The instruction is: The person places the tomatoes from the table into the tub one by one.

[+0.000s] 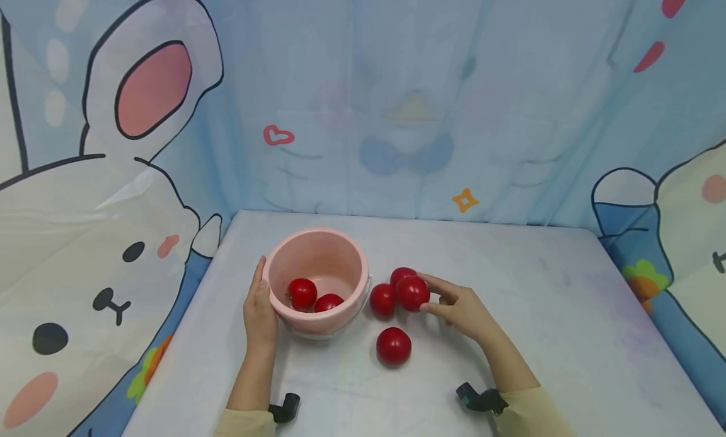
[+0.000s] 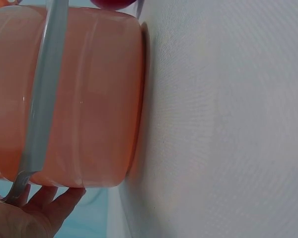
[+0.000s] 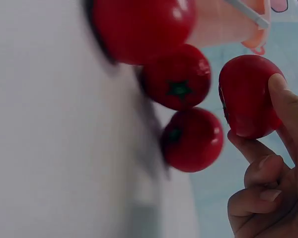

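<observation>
A pink bucket [image 1: 317, 323] stands on the white table, two red tomatoes [image 1: 302, 294] inside it. My left hand [image 1: 261, 314] rests against the bucket's left side, fingers fairly straight along the wall; the left wrist view shows its fingertips [image 2: 64, 203] touching the bucket. Between thumb and fingers my right hand [image 1: 459, 306] pinches a tomato [image 1: 413, 293], which the right wrist view shows raised off the table. Just behind it sit two more tomatoes, one at the left [image 1: 382, 300] and one partly hidden [image 1: 401, 274]. Another tomato [image 1: 394, 347] lies nearer to me.
The white table [image 1: 510, 260] reaches back to a blue curtain [image 1: 408, 96] printed with cartoon animals. A light grey bucket handle [image 2: 42, 99] hangs down the bucket's side. Dark wrist mounts [image 1: 481, 400] sit by both sleeves.
</observation>
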Available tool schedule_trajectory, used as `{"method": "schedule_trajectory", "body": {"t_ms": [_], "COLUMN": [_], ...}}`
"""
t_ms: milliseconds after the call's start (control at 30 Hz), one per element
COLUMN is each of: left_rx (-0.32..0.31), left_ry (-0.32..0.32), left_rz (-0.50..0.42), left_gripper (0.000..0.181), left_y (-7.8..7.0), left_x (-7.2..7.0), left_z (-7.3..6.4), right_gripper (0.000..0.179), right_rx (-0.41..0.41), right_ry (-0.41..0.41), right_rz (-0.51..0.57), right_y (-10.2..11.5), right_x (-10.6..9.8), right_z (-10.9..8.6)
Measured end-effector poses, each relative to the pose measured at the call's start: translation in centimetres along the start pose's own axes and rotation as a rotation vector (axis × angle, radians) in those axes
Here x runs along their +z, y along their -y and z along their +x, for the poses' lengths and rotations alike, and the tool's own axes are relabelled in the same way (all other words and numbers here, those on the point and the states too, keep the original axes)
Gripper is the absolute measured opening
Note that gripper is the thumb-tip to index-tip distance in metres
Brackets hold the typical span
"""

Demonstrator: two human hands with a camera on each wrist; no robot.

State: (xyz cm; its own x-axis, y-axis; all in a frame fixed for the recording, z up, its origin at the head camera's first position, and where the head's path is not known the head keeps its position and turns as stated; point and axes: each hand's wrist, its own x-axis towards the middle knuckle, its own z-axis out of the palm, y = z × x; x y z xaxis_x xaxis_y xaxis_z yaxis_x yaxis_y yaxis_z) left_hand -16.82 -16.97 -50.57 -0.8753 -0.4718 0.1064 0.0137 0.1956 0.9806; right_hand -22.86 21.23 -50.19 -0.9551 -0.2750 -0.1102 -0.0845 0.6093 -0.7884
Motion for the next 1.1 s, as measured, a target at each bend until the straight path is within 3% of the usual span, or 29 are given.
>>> {"method": "schedule_trajectory", "body": {"t_ms": [533,867,1100], "left_rx": [-0.015,-0.002,-0.011], "left_ry": [0.003,0.016,0.023], "left_rz": [-0.008,-0.027,-0.045], "left_gripper": [0.049,0.044,0.047], "left_y": [0.4,0.3,0.2], "left_x": [-0.3,-0.4,0.2], "left_z": [0.3,0.4,0.4], "right_gripper": [0.064,0.063,0.059], "right_rx": [-0.222,-0.282,-0.274], "right_ry": [0.017,0.098,0.189], "right_rz": [-0.016,0.003,-0.037], "right_y": [9.6,15.0,18.3], "right_x": [-5.6,-5.6,-5.0], "right_z": [4.7,7.3,9.3]}}
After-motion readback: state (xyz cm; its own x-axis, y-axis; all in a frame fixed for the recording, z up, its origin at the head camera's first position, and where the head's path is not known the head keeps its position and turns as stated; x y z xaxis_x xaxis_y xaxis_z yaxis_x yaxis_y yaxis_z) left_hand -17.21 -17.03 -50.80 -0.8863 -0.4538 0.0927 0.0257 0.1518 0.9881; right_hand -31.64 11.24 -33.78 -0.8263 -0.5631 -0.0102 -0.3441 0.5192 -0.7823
